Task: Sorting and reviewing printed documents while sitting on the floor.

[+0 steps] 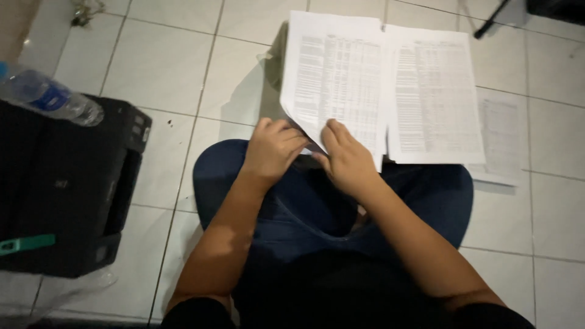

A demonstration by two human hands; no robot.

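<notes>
The white printed paper sheet (332,79), covered in dense tables of small dark type, rests with its lower edge on the person's blue-trousered knees and leans up and away over the pale tiled floor (170,67); the left hand (272,151) is curled with fingers pressed together on its bottom left corner, while the right hand (348,161) pinches the lower edge beside it. The step looks like squaring or lifting this sheet, so the next move likely calls for a light, even grip that does not crease it. Beyond lie a second white printed sheet (436,97) just beside it and a third (503,137) on the tiles, with a black box-like machine (67,189) and a clear plastic bottle (46,94) off to the left.
</notes>
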